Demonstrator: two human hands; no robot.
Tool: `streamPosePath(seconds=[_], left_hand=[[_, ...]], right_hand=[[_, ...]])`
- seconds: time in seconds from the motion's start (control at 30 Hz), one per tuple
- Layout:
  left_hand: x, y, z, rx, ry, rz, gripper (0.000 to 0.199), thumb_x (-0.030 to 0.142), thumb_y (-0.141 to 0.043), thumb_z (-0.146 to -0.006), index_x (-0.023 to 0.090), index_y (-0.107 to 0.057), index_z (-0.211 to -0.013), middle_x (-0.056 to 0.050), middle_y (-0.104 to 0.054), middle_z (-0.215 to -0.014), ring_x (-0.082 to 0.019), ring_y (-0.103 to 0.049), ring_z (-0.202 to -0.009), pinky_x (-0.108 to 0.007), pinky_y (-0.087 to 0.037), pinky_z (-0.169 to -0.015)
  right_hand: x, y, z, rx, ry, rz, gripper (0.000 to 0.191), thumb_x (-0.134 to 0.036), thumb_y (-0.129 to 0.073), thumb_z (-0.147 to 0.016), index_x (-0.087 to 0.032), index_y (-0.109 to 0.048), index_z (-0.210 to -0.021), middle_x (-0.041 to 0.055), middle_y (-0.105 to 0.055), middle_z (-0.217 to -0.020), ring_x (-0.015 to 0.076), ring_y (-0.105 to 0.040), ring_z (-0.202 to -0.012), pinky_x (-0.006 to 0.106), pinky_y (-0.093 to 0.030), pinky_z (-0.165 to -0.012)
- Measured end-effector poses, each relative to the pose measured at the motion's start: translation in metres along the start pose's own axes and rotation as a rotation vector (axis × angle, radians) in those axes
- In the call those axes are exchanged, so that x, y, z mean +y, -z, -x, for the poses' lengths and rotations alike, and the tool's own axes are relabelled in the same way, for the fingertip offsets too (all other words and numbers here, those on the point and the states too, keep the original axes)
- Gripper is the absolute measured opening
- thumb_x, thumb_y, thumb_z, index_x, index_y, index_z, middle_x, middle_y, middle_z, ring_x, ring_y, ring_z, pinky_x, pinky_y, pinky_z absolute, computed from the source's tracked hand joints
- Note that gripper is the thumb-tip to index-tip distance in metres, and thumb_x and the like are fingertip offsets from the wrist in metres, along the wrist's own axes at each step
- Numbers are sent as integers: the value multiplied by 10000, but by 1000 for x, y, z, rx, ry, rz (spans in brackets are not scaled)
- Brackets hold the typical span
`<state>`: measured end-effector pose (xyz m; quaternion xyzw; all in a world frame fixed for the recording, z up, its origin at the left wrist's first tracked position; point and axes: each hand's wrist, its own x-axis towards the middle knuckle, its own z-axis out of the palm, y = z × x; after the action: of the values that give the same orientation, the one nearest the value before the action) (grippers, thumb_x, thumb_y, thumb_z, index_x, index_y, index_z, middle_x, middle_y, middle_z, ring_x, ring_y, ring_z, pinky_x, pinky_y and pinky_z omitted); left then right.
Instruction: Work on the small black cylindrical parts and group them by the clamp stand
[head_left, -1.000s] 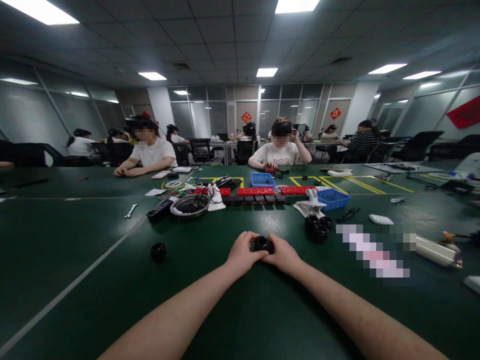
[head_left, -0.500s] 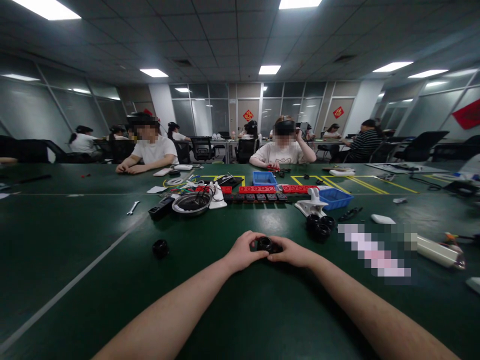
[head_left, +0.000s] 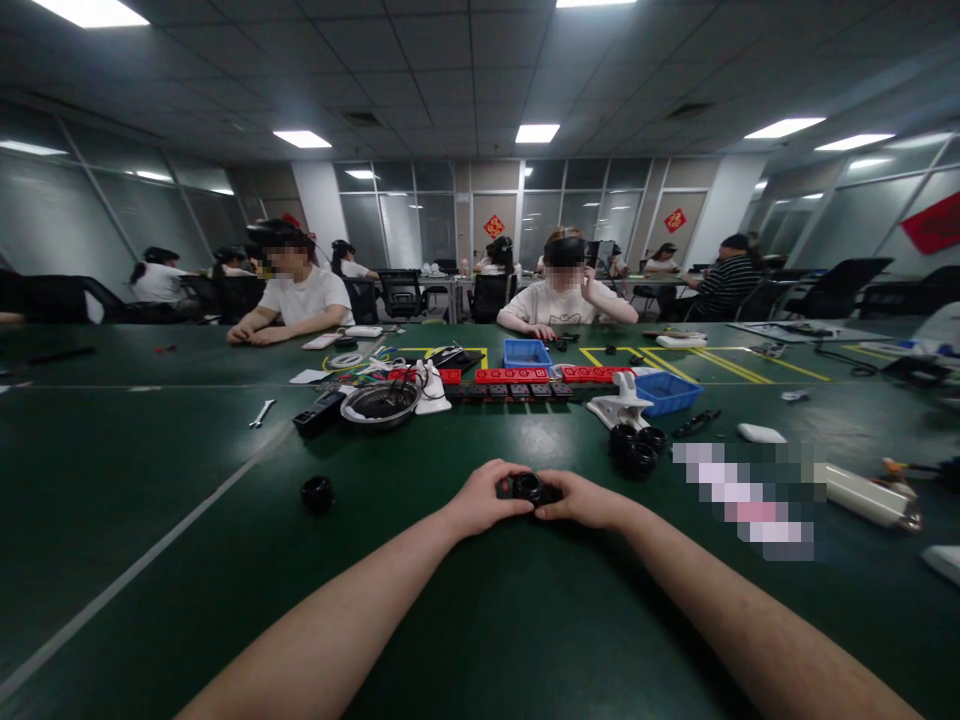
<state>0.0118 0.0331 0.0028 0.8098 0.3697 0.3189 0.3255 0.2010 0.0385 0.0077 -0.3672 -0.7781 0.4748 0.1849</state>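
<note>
Between my two hands is a black round ring-shaped part (head_left: pixel 528 488), its hollow top facing up, low over the green table (head_left: pixel 517 620). My left hand (head_left: pixel 491 497) curls round its left side, thumb in front and fingers behind. From the right, my right hand (head_left: pixel 577 499) closes on the same side-by-side spot, with another dark bit showing under its fingers; I cannot make out its shape. A similar black round part (head_left: pixel 318 494) sits alone to the left. Several more black round parts (head_left: pixel 634 450) are clustered to the right, beyond my right hand.
Ahead lie a metal bowl (head_left: pixel 381 404) with dark contents, red power strips (head_left: pixel 513 376), a white clamp stand (head_left: pixel 621 402) and blue trays (head_left: pixel 666 394). A wrench (head_left: pixel 262 414) is at left, a cream cylinder (head_left: pixel 866 496) at right. Two people sit across the table.
My hands keep their hold on the black round part with hardly any movement. The whole view shifts slightly. Across the table, the right-hand person's raised hand has lowered a little.
</note>
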Motion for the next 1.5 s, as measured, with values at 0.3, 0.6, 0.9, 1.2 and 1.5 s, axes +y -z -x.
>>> streamPosePath(seconds=[0.3,0.6,0.9,1.2,1.5], left_hand=[[3,-7,0,90,80,-76,393,308,-678,-556,180,-547,-903,-4,-471,-791,-127,-455,-688,-233,-375,-607],[2,-14,0,232,136,-145,359,294,-662,-570,181,-522,-879,-12,-470,-838,-141,-460,-728,-250,-380,-638],[-3,0,-2,41,23,-48,383,296,-637,-606,191,-530,-959,-18,-474,-856,-128,-463,-708,-237,-393,-623],[-6,0,-2,18,11,-8,405,309,-636,-607,186,-522,-976,-25,-472,-878,-126,-465,-711,-242,-389,-630],[-5,0,-1,16,23,-2,405,308,-638,-604,179,-524,-970,-24,-472,-868,-116,-457,-681,-231,-385,-610]], right_hand=[[12,-8,-8,214,-30,217,315,-307,-660,-547,-153,-480,-755,-33,-490,-651,110,-447,-603,205,-326,-508],[2,-37,-13,551,-161,589,438,-433,-622,-562,-155,-469,-864,63,-538,-811,179,-499,-688,256,-344,-551],[2,-5,-1,79,99,53,541,-303,-606,-639,-172,-419,-1129,55,-518,-1081,193,-478,-969,337,-347,-847],[2,-2,-2,12,48,-2,408,-231,-565,-670,-156,-475,-1061,29,-554,-991,172,-507,-872,306,-382,-777],[7,-3,-4,49,82,20,356,-226,-580,-652,-148,-499,-991,18,-553,-893,150,-499,-791,266,-381,-704]])
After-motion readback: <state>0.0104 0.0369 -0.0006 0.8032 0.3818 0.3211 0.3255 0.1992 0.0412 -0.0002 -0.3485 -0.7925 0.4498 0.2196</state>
